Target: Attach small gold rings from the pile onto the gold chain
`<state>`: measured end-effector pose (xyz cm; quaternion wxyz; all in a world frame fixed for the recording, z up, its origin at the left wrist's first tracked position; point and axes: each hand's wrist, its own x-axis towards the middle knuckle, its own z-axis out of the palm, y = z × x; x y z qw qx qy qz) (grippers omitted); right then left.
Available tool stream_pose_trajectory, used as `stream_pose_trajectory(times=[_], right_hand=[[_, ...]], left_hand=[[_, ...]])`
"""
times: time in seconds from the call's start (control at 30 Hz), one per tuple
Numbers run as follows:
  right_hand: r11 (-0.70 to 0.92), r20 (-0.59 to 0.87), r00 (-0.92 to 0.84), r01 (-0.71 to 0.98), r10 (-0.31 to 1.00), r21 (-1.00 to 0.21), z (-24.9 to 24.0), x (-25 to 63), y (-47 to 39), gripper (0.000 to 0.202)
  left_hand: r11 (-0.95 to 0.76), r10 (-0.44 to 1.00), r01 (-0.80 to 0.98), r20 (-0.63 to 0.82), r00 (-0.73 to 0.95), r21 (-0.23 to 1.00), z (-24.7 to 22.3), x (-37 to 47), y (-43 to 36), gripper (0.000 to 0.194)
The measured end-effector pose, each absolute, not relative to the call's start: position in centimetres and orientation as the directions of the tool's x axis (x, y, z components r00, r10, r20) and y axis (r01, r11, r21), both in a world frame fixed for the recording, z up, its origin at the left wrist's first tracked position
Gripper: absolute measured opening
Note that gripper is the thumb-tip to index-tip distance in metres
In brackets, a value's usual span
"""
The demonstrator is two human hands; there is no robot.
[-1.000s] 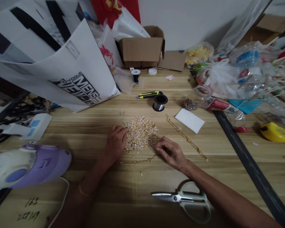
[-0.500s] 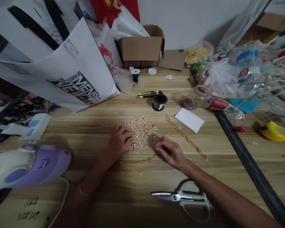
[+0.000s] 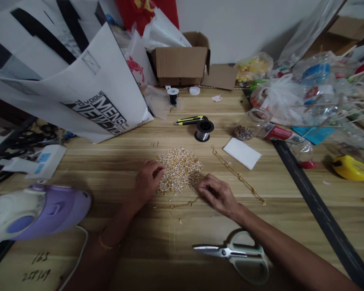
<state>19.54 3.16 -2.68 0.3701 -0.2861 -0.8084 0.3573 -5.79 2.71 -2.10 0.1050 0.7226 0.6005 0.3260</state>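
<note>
A pile of small gold and clear beads or charms [image 3: 179,169] lies on the wooden table. My left hand [image 3: 148,180] rests at the pile's left edge, fingers curled with the tips together; whatever is in them is too small or hidden to tell. At the lower right of the pile, my right hand [image 3: 216,193] pinches the right end of a short gold chain [image 3: 176,206], which stretches left along the table in front of the pile. A tiny gold piece [image 3: 180,221] sits alone nearer me. Another gold chain [image 3: 239,176] lies to the right.
Scissors [image 3: 230,251] lie close to my right forearm. Behind the pile are a wire spool [image 3: 204,130], a utility knife [image 3: 190,120] and a white card [image 3: 242,153]. A bead jar [image 3: 251,123] stands right, a purple appliance [image 3: 53,210] left, and a cardboard box [image 3: 182,62] behind.
My left hand has drawn back slightly leftward from over the pile, and its fingers have come closer together. The right hand and the chain stay in place.
</note>
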Motion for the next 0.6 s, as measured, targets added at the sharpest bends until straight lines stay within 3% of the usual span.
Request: stream_pose_trajectory(times=[0.6], right_hand=[[0.586,0.397,-0.565,0.198,0.724,-0.786,-2.84,19.58,3.22,0.008]], left_hand=[[-0.115,0.968,0.719,0.240,-0.074,0.686,-2.25,-6.00,2.72,0.012]])
